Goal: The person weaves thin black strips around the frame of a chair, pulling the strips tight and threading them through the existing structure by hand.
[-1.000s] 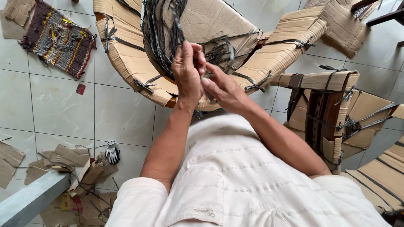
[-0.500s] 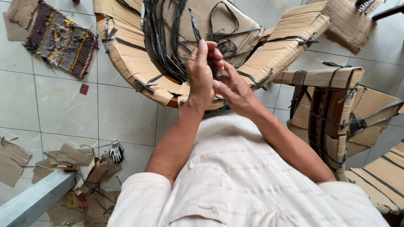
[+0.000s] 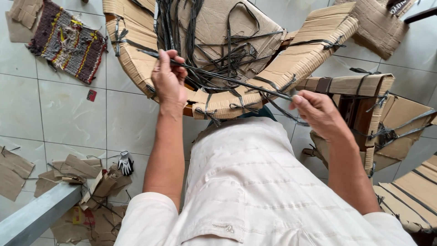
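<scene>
I have one dark strap (image 3: pixel 236 81) pulled taut between my hands: my left hand (image 3: pixel 169 78) pinches one end and my right hand (image 3: pixel 318 111) is closed on the other, just above the cardboard-wrapped chair frame (image 3: pixel 282 64). Several straps are already knotted round the cardboard, so the wrapping looks well along, but a loose tangle of straps (image 3: pixel 214 45) in the seat is still unused, I judge. A second wrapped frame (image 3: pixel 359 105) crowds my right side. Cardboard scraps (image 3: pixel 77 168), a glove (image 3: pixel 125 162) and a woven mat (image 3: pixel 68 41) lie on the tiled floor.
</scene>
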